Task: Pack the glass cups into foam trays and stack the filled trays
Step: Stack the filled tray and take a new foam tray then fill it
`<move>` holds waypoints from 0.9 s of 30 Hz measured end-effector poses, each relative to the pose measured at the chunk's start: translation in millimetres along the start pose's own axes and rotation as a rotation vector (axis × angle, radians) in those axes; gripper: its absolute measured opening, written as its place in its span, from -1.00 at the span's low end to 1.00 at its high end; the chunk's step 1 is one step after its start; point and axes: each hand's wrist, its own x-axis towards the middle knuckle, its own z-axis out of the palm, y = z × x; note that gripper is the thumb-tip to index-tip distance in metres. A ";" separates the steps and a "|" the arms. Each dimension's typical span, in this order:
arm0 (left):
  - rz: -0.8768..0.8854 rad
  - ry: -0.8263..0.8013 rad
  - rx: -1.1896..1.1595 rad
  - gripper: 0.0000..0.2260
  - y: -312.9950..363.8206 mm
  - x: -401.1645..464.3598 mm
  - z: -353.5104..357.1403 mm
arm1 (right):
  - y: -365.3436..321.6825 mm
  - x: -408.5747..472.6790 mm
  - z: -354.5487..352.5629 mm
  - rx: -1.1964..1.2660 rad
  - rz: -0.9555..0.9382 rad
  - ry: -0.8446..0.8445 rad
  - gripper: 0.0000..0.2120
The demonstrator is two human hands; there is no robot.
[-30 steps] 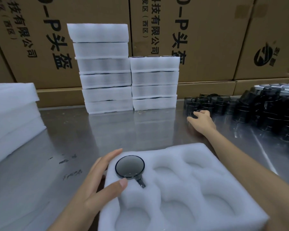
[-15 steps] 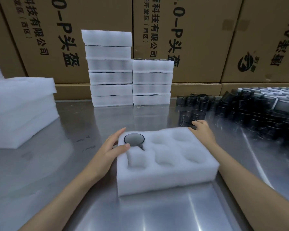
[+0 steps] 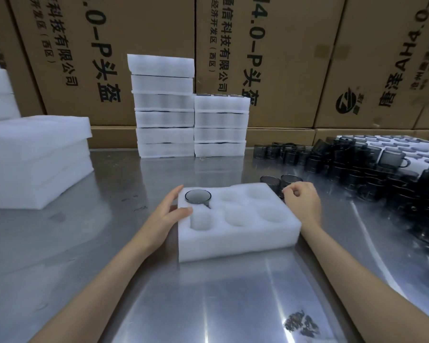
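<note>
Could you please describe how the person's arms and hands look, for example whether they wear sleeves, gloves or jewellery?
Both forearms are bare: no sleeves reach into view. The left hand and right hand wear no gloves. No rings, watch or bracelet are visible, and the fingernails look short.

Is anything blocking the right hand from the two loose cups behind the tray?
Nothing visible. The right hand hangs just beside the two cups at the foam tray's far right corner, with no object between them.
</note>
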 end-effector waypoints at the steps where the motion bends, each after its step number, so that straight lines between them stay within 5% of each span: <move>1: -0.002 -0.014 0.000 -0.31 -0.7 -0.8 0.6 | -0.4 -1.0 0.0 -0.014 -0.047 0.018 -0.89; 7: 0.022 0.048 0.106 -0.36 2.4 -4.3 3.2 | 5.9 4.2 3.7 -0.316 -0.223 -0.257 -0.62; 12: 0.155 0.158 0.271 -0.58 3.3 -6.1 4.3 | 2.9 8.1 8.8 -0.142 -0.305 -0.122 -0.92; 19: 0.252 0.167 0.364 -0.56 9.3 -9.3 6.0 | -48.8 12.8 -13.5 0.253 -0.335 -0.027 -0.97; 27: 0.352 0.237 0.406 -0.66 15.0 -13.5 7.2 | -87.8 -33.5 8.8 -0.030 -0.600 -0.283 -0.93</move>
